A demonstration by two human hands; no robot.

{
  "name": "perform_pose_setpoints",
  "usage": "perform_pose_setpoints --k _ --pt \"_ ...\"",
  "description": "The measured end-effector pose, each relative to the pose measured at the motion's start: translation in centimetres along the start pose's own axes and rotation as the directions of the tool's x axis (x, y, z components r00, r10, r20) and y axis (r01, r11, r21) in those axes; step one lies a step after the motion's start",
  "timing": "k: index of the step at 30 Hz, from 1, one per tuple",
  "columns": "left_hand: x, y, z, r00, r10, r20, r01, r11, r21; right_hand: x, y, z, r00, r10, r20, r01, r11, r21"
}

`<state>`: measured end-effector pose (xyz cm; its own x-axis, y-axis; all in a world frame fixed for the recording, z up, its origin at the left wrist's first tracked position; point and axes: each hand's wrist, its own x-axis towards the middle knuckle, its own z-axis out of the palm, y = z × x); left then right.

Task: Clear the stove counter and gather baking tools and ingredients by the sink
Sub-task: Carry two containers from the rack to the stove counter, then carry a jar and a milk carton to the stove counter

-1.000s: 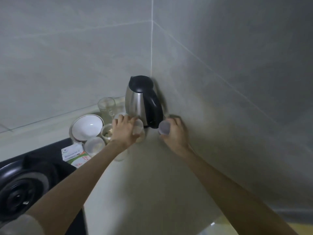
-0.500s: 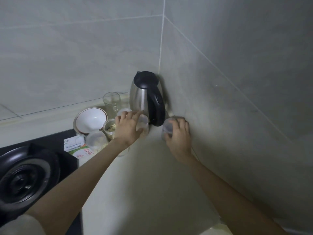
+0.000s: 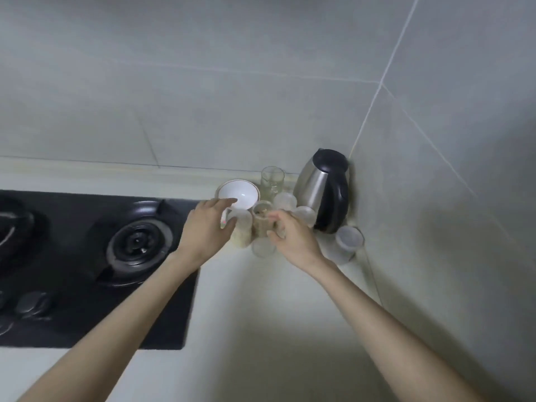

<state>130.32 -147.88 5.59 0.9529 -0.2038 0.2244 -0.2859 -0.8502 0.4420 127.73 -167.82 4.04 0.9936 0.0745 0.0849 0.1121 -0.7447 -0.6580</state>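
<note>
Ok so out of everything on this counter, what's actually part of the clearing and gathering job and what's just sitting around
Part of the job:
- left hand, around a plastic cup
- right hand, at the filled jar
- lidded tub
- white bowl
- drinking glass

Probably just there:
- kettle
- gas hob
- wall tiles
</note>
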Motion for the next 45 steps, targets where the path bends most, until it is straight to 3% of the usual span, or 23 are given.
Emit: perform_pose_setpoints --k 8,18,30,37,45 --pt "-11.2 -8.8 -9.3 0.946 -0.267 -0.185 0.279 0.960 0.039 0.3 -12.5 8.2 0.932 -0.287 0.220 0.279 0.958 0.067" --pt "-33.6 -20.1 -22.2 0.718 -0.588 -0.372 0.631 0.776 -0.008 -7.9 -32.5 22.3 0.697 -0.570 0.435 0.532 0.818 0.218" --pt "-62.2 -27.7 -34.9 0.322 -0.769 -0.553 0.880 0.459 -0.125 -25.5 -55.7 39.4 0.277 -0.789 0.548 0.683 0.563 0.466" --pt "-74.7 -30.7 -39.0 0.063 -0.777 -0.626 0.942 0.254 -0.220 -34.2 -66.3 47.4 0.012 -0.825 0.565 0.693 0.415 0.590" --pt "-85.1 -37.2 -44.9 -0.174 -0.724 -0.667 0.946 0.066 -0.318 -41.6 -79.0 58.4 -0.237 -0.820 0.520 0.660 0.257 0.706"
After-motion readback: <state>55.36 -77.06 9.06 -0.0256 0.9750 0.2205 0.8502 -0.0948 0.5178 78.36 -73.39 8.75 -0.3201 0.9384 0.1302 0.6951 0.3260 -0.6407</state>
